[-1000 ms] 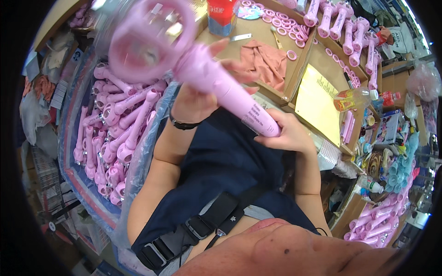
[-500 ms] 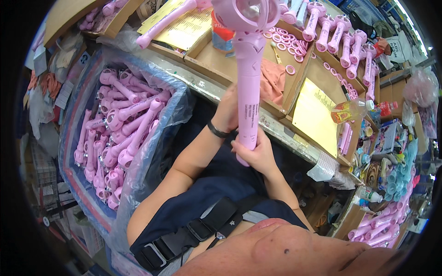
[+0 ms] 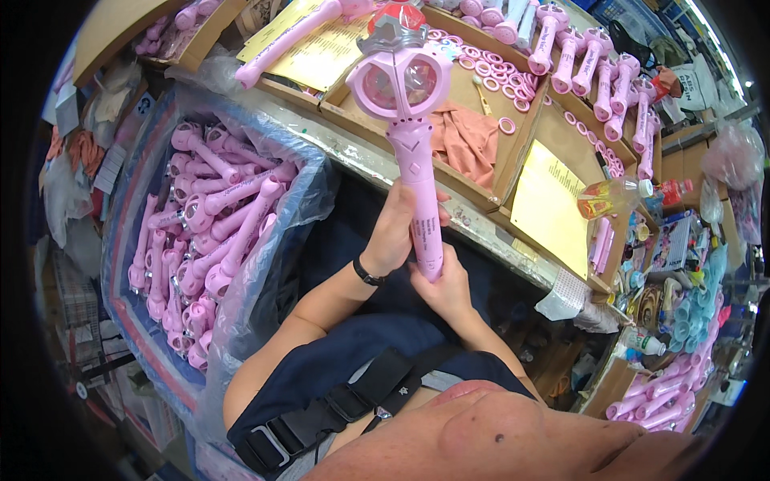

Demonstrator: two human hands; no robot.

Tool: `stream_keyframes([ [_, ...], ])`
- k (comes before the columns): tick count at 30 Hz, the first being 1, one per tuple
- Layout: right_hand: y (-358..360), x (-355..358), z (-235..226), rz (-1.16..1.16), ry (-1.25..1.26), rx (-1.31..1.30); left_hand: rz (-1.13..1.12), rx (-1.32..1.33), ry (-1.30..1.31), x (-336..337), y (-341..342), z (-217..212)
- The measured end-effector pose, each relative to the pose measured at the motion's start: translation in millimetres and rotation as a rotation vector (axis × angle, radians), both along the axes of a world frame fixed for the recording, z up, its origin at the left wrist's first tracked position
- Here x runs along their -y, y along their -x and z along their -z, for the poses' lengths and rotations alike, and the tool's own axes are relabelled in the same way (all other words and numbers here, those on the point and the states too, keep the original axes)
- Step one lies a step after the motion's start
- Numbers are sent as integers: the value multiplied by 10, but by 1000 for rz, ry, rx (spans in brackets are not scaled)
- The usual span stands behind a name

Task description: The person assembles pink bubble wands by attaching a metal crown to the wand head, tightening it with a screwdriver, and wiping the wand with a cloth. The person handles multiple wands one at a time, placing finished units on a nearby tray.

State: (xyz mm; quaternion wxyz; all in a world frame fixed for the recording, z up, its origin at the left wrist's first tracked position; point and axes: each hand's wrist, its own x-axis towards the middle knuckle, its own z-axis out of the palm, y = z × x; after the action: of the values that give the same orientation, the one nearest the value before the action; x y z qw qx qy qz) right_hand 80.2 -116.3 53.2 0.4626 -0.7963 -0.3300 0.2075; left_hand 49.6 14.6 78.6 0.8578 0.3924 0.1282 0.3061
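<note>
A pink toy wand [image 3: 418, 164] stands nearly upright in front of me, its top leaning slightly left. Its round head [image 3: 401, 84] has clear windows and a grey crown with a red piece on top. My left hand [image 3: 391, 232], with a black band at the wrist, is closed around the middle of the handle. Lower down, my right hand [image 3: 446, 287] grips the handle's bottom end. Some of the left fingers are hidden behind the wand. Just behind it, an orange cloth [image 3: 468, 144] lies in a cardboard tray [image 3: 369, 120].
At my left is a plastic-lined blue bin [image 3: 120, 321] heaped with pink wands [image 3: 228, 196]. On the bench lie pink rings [image 3: 501, 72], yellow sheets [image 3: 553, 200], another wand [image 3: 289, 40] and a drink bottle [image 3: 613, 196]. Several wands [image 3: 593, 60] line the far right.
The wand has come down and away from the camera, so its crowned head now shows whole. My left hand has moved lower, and its grip on the handle is plainer.
</note>
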Motion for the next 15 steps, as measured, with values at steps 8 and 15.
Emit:
stream_keyframes([
  [8, 161, 61, 165, -27, 24, 11, 85, 10, 99, -175, 20, 58],
  [15, 112, 162, 293, -70, 2, -88, 174, 21, 63, -192, -1, 128],
])
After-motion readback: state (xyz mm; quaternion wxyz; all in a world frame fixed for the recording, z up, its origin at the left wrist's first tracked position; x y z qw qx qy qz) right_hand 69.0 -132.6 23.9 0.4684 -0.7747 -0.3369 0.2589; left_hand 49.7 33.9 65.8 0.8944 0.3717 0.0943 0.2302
